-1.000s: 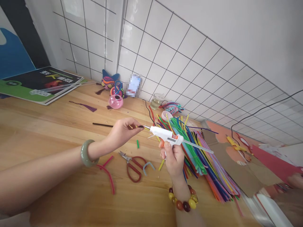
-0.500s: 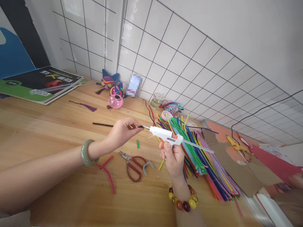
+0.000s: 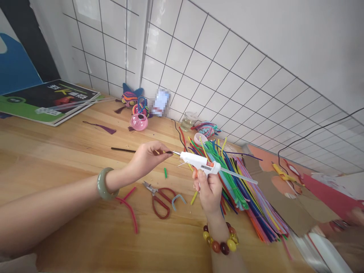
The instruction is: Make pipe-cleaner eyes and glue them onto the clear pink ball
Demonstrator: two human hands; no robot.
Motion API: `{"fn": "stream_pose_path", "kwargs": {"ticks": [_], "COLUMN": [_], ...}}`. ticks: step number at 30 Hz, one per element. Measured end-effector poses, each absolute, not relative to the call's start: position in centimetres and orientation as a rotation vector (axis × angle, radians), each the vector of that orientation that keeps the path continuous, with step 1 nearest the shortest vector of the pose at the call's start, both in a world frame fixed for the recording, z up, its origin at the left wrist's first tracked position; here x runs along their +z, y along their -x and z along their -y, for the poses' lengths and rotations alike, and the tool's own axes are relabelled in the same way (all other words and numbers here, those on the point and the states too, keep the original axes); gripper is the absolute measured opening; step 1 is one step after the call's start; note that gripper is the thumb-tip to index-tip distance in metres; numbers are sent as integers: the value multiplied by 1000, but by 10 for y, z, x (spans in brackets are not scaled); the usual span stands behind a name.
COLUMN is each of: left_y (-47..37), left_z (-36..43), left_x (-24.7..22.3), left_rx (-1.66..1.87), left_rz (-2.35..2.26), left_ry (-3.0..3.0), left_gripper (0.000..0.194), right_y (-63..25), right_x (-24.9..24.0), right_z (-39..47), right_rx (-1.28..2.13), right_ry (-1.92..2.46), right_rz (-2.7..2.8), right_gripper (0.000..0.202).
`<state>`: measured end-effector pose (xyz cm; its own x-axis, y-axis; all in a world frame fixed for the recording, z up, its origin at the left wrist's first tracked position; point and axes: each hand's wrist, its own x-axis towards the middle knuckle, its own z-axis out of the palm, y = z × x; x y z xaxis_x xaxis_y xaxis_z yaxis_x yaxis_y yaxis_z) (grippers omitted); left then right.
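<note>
My right hand (image 3: 209, 189) is wrapped round the handle of a white hot glue gun (image 3: 196, 160), with a clear glue stick (image 3: 240, 176) sticking out of its back end. The gun's metal nozzle points left. Right at the nozzle tip, my left hand (image 3: 152, 157) pinches a small black piece (image 3: 170, 152), perhaps pipe cleaner; most of it is hidden by the fingers. Below the hands lie red-handled scissors (image 3: 161, 201), a bent light-blue pipe cleaner (image 3: 178, 201), a short green piece (image 3: 165, 173) and pink pipe cleaners (image 3: 131, 208).
A large bundle of coloured pipe cleaners (image 3: 241, 189) lies to the right. Behind stand a glass jar (image 3: 188, 122), a pink cup (image 3: 139, 122) and colourful crafted figures (image 3: 131, 98). A book (image 3: 48, 100) lies far left. A yellow glue gun (image 3: 283, 173) and a co-worker's arm (image 3: 334, 227) are at right.
My right hand and the glue gun have shifted very slightly to the right, the nozzle staying at the black piece. My left hand keeps its pinch in place.
</note>
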<state>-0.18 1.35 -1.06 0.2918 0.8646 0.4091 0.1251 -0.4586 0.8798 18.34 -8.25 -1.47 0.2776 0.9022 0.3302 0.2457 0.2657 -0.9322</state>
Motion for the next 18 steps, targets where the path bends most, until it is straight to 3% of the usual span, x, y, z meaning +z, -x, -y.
{"fn": "stream_pose_path", "kwargs": {"ticks": [18], "left_y": [2], "left_z": [-14], "left_x": [-9], "left_rx": [1245], "left_rz": [-857], "left_ry": [-1806], "left_gripper": [13], "right_y": [-184], "right_x": [-15], "right_z": [83], "right_rx": [662], "right_ry": [1240], "right_rz": [1226], "right_gripper": [21]}}
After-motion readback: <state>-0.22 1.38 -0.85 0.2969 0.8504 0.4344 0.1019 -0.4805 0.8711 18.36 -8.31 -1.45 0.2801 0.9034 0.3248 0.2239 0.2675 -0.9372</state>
